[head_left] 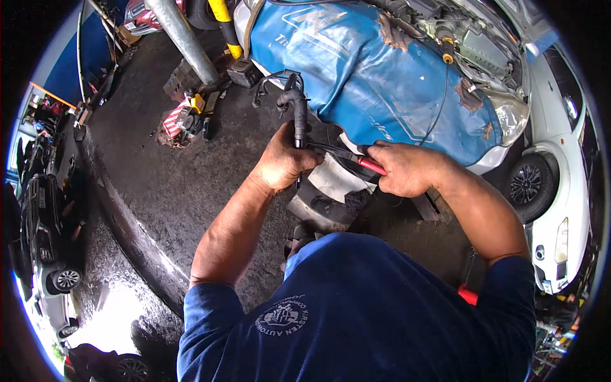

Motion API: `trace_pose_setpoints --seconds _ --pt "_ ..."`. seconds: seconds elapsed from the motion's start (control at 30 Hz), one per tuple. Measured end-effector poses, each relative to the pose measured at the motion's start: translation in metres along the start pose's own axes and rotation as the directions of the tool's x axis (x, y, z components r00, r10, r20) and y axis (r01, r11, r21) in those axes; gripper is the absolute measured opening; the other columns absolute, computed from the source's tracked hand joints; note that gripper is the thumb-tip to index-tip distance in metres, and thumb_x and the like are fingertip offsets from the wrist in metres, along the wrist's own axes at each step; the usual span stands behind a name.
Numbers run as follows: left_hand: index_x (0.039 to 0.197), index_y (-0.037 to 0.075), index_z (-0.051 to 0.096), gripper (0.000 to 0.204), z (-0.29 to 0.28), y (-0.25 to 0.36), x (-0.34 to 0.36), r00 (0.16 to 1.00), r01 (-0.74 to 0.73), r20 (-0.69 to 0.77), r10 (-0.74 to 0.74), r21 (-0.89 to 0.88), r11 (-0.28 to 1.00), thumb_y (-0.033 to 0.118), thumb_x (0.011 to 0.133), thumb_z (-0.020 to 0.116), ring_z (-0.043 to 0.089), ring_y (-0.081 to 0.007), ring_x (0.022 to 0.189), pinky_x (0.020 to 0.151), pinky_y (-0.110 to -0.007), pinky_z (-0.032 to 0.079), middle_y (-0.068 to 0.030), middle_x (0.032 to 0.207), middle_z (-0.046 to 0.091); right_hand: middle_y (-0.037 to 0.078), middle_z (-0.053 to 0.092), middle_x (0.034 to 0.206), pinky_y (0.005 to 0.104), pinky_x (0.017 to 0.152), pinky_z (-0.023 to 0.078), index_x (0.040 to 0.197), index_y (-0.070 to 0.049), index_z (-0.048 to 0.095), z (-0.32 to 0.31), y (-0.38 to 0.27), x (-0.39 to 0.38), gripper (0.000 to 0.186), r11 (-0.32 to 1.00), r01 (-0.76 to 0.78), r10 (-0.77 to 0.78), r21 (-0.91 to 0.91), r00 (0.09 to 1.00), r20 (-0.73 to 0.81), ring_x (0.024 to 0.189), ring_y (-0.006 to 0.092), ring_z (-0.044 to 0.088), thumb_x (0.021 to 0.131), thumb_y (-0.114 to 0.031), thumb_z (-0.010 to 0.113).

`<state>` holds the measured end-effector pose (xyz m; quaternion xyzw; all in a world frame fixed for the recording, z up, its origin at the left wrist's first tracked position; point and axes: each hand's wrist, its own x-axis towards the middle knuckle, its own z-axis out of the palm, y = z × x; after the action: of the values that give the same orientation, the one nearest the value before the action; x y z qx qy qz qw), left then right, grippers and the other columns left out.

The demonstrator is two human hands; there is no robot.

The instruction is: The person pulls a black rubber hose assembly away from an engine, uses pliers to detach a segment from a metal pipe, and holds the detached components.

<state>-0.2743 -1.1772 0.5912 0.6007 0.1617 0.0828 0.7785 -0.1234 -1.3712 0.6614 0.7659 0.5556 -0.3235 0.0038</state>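
Note:
My left hand is closed around a black taped wiring harness, held upright with its bent, branching top above my fist. A thin dark end hangs below the fist. My right hand grips red-handled pliers, their long metal jaws pointing left. The jaw tips reach the harness beside my left thumb; whether they are clamped on it I cannot tell.
A blue protective cover drapes over a car's front beside an exposed engine bay. A metal post and a red-white striped box stand left. A white car is at right.

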Motion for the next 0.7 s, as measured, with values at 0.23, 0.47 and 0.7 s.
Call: trace_pose_setpoints --seconds 0.23,0.47,0.7 --pt "0.122 -0.004 0.044 0.068 0.004 0.009 -0.005 0.998 0.004 -0.063 0.009 0.207 0.978 -0.003 0.06 0.072 0.053 -0.015 0.082 0.07 -0.028 0.048 -0.0059 0.097 0.051 0.023 0.059 0.1 0.0425 0.084 0.046 0.112 0.004 0.048 0.006 -0.004 -0.014 0.043 0.988 -0.042 0.081 0.146 0.959 -0.273 0.096 0.0392 0.059 0.071 -0.006 0.057" --pt "0.12 -0.002 0.047 0.067 0.009 0.023 -0.009 0.995 -0.026 -0.081 0.063 0.402 0.915 0.004 0.06 0.077 0.051 -0.0155 0.087 0.08 -0.028 0.045 -0.0045 0.097 0.052 0.024 0.06 0.089 0.0458 0.076 0.047 0.099 0.003 0.053 0.002 0.004 -0.014 0.029 0.996 0.064 -0.041 0.066 0.951 -0.306 0.088 0.0427 0.059 0.072 -0.008 0.059" --pt "0.11 -0.002 0.05 0.056 0.006 0.014 -0.008 0.979 -0.021 -0.162 0.125 0.527 0.85 0.011 0.061 0.073 0.058 -0.0183 0.083 0.076 -0.031 0.049 -0.0093 0.091 0.06 0.023 0.058 0.084 0.0458 0.073 0.046 0.087 0.003 0.056 0.01 0.006 -0.011 0.02 0.99 0.137 -0.121 0.024 0.931 -0.346 0.082 0.0411 0.058 0.068 -0.003 0.054"
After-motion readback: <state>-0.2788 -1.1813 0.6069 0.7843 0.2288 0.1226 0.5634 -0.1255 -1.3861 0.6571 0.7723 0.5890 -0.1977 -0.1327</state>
